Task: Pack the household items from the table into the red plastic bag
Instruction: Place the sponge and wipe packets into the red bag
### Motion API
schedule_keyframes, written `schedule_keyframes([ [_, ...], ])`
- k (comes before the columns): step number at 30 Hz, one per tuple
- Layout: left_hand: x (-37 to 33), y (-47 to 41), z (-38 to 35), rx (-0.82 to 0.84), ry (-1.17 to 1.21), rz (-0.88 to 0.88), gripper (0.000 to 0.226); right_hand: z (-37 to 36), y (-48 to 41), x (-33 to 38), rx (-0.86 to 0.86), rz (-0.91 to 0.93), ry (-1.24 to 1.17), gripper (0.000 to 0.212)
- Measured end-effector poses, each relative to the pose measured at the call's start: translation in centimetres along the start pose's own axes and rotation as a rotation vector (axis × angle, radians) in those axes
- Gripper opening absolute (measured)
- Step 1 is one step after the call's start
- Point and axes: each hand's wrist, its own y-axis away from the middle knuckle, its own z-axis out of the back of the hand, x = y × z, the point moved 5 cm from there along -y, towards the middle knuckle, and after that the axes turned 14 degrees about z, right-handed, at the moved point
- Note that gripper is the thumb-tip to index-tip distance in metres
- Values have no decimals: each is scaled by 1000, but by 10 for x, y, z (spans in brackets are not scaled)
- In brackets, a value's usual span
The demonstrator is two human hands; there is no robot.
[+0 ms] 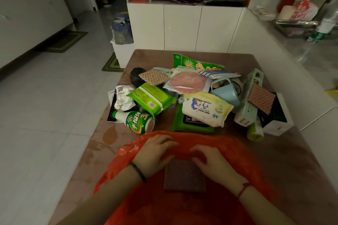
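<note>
My plastic bag (237, 160) is red-orange; the scouring pad (184, 177) dark maroon, speckled; the detergent bottle (139, 121) green; the baby wipes pack (204, 108) white and yellow.

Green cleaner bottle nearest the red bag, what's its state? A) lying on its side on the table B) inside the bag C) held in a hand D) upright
A: the green bottle lies on its side on the table, just beyond the red bag rim.

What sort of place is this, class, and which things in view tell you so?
Probably a room in a home, perhaps a living area: a table piled with wipes and a cleaning bottle, white cupboards along the wall, and a mat on the tiled floor.
</note>
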Motion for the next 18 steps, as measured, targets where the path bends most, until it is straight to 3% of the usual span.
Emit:
schedule_keyframes([
  [4, 0, -15, 16, -97, 41, -4, 34, 63, -22, -1, -464, 10, -84, 23],
  [6, 3, -27, 21, -152, 40, 6, 32, 88, -44, -16, -544, -52, 11, 31],
  [9, 15, -47, 24, -134, 15, 106, 39, 102, -81, -36, -367, -129, 300, 57],
  [13, 32, -64, 17, 49, -26, 202, 49, 90, -110, -53, -108, -197, 594, 80],
  [16, 37, -59, 9, 219, -17, 200, 52, 86, -121, -58, -92, -248, 658, 83],
  [18, 41, -54, 5, 283, -35, 193, 50, 88, -124, -60, -59, -258, 623, 73],
])
